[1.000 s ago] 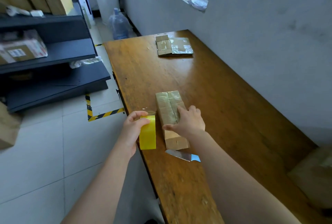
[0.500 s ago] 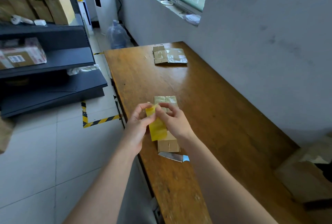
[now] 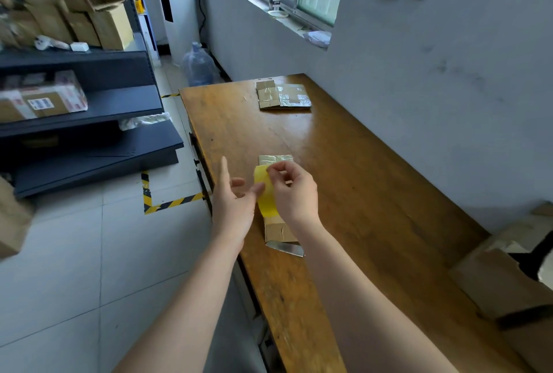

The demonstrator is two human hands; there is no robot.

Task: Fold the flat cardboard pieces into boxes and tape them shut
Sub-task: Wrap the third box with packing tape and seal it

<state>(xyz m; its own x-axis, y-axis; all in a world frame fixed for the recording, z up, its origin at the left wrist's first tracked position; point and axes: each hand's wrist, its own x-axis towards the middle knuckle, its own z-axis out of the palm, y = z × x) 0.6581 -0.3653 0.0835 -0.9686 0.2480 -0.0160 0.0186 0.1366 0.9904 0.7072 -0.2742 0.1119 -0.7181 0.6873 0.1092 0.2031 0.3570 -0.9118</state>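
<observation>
A: Small box [image 3: 275, 160], where?
B: Flat on the table [image 3: 374, 181], near the left edge, just under both hands. Far end glossy w/ tape, near end bare cardboard, touching a knife blade [image 3: 288, 249].
A: Grips?
B: For the right hand [image 3: 296, 196]: pinching the yellow tape roll [image 3: 264, 197] at its upper rim, thumb + forefinger, just over the box. For the left hand [image 3: 235, 208]: spread wide, fingers straight, holding nothing; prob. brushing the roll's side w/ one fingertip, too blurry to be sure.
A: Handling?
B: Judging by looks: light, thin-walled, easy to dent. Best taken by the long sides, or pinned w/ a flat palm while taping. As for the roll: light, stiff ring, tacky at the loose end; hold by the rim, draw the free end w/ the other hand. Keep fingers off the blade.
A: Containers?
B: Up on the top shelf [image 3: 113, 57], open cartons [image 3: 95, 10], flaps up, insides not visible from here. One level down, a labelled parcel [image 3: 42, 100], sealed. At the table's right end, a big carton [image 3: 493, 286], blurred, contents unseen. Nothing visible inside the small box either. At the table's far end, a stack of flat cardboard pieces [image 3: 282, 96], well apart from the hands, not yet folded.
</observation>
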